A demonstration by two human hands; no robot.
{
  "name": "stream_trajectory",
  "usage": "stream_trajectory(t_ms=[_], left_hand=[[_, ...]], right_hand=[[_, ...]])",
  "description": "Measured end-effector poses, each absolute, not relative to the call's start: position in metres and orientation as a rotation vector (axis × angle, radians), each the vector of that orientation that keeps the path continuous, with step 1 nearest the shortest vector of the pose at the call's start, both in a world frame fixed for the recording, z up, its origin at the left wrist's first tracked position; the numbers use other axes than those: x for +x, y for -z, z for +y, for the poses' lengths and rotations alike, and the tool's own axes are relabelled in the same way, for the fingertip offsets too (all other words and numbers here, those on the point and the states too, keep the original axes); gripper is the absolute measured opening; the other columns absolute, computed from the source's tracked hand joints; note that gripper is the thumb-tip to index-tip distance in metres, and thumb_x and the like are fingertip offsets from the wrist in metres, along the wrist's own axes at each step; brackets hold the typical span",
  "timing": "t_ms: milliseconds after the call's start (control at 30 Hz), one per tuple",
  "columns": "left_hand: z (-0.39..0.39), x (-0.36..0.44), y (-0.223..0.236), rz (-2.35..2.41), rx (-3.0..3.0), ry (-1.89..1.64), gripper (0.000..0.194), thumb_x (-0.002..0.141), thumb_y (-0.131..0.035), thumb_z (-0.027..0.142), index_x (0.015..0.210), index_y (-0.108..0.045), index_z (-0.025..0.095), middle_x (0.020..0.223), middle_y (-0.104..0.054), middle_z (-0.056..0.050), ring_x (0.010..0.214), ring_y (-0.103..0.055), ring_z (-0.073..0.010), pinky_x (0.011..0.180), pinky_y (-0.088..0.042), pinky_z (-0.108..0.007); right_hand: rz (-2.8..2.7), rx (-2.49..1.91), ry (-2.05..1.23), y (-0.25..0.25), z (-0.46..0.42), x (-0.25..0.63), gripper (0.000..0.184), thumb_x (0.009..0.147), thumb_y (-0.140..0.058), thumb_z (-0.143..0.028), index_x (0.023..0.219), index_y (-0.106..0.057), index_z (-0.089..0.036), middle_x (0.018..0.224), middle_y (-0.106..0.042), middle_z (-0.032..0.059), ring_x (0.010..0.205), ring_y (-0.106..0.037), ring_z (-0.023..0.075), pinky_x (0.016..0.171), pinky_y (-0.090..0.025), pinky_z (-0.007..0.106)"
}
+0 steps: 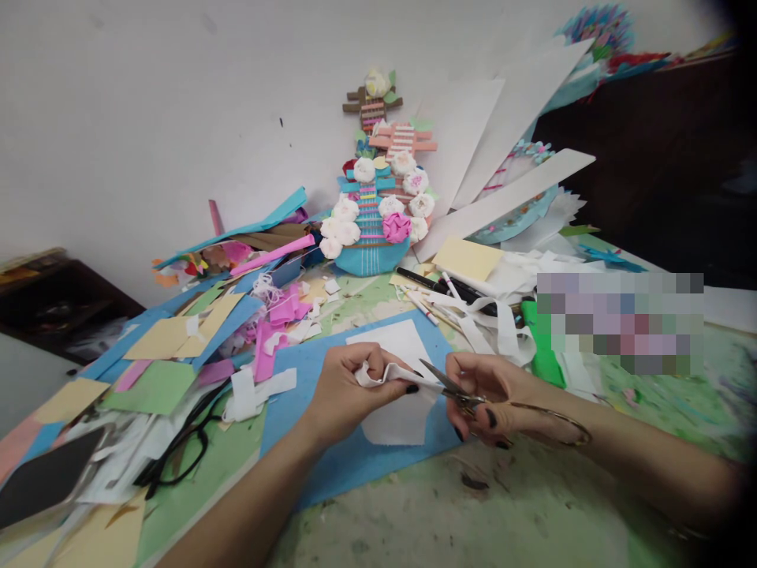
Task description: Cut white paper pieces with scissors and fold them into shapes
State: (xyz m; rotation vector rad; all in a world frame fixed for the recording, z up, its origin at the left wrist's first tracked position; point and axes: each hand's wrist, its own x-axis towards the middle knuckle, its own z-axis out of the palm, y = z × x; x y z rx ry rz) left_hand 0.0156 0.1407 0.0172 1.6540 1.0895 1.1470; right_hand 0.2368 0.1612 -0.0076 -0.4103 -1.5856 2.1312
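My left hand [355, 390] pinches a folded white strip [387, 374], which looks like crepe paper, between thumb and fingers. In my right hand [482, 394] is a pair of scissors [453, 384], its blades pointing left and parted around the strip's right end. Whether the blades touch the strip I cannot tell. Below both hands a white sheet of paper [393, 426] lies on a blue sheet [331, 481], partly hidden by my left hand.
Flower-trimmed paper guitars [370, 256] lean against the wall. A phone [50, 477], black glasses [183, 461] and coloured paper pieces [157, 386] lie on the left. Pens [417, 280], white strips [473, 331] and a green roll [541, 347] sit right of centre.
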Motion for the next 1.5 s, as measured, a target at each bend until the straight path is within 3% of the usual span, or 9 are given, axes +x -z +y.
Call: stream_trajectory(t_ms=[433, 800, 967, 1200, 1500], left_hand=[[0.141, 0.014, -0.016, 1.087, 1.649, -1.143, 0.045, 0.063, -0.073, 0.016, 0.050, -0.030, 0.019, 0.068, -0.070, -0.004, 0.063, -0.064, -0.0154, 0.053, -0.045, -0.023], [0.143, 0.013, -0.017, 1.139, 1.635, -1.152, 0.046, 0.060, -0.075, 0.022, 0.049, -0.030, 0.019, 0.057, -0.063, -0.002, 0.051, -0.053, -0.0105, 0.047, -0.038, -0.021], [0.143, 0.012, -0.016, 1.139, 1.667, -1.150, 0.047, 0.062, -0.075, 0.021, 0.050, -0.030, 0.019, 0.063, -0.068, -0.003, 0.054, -0.057, -0.0121, 0.049, -0.040, -0.022], [0.144, 0.004, -0.023, 0.965, 1.656, -1.045, 0.048, 0.061, -0.080, 0.021, 0.058, -0.032, 0.020, 0.088, -0.074, -0.011, 0.084, -0.070, -0.0251, 0.067, -0.051, -0.028], [0.143, 0.004, -0.018, 0.890, 1.561, -1.079, 0.042, 0.073, -0.072, 0.016, 0.060, -0.032, 0.020, 0.079, -0.075, -0.008, 0.080, -0.072, -0.0243, 0.065, -0.053, -0.027]], right_hand=[[-1.558, -0.514, -2.078, 0.010, 0.161, 0.237, 0.053, 0.064, -0.079, -0.049, 0.081, -0.041, -0.018, 0.066, -0.060, -0.0020, 0.042, -0.039, 0.0017, 0.035, -0.026, 0.013], [-1.568, -0.732, -2.109, 0.010, 0.163, 0.236, 0.059, 0.049, -0.088, -0.039, 0.077, -0.039, -0.021, 0.054, -0.060, -0.0064, 0.037, -0.040, 0.0039, 0.035, -0.024, 0.015], [-1.583, -0.746, -2.097, 0.010, 0.163, 0.236, 0.057, 0.051, -0.087, -0.037, 0.078, -0.039, -0.021, 0.056, -0.060, -0.0058, 0.037, -0.040, 0.0038, 0.035, -0.023, 0.015], [-1.616, -0.629, -2.045, 0.006, 0.162, 0.237, 0.057, 0.058, -0.080, -0.054, 0.079, -0.041, -0.018, 0.062, -0.055, -0.0042, 0.045, -0.037, 0.0029, 0.038, -0.023, 0.015], [-1.640, -0.558, -2.065, 0.011, 0.162, 0.237, 0.058, 0.061, -0.078, -0.056, 0.082, -0.040, -0.018, 0.071, -0.062, 0.0017, 0.053, -0.045, 0.0056, 0.045, -0.029, 0.017]])
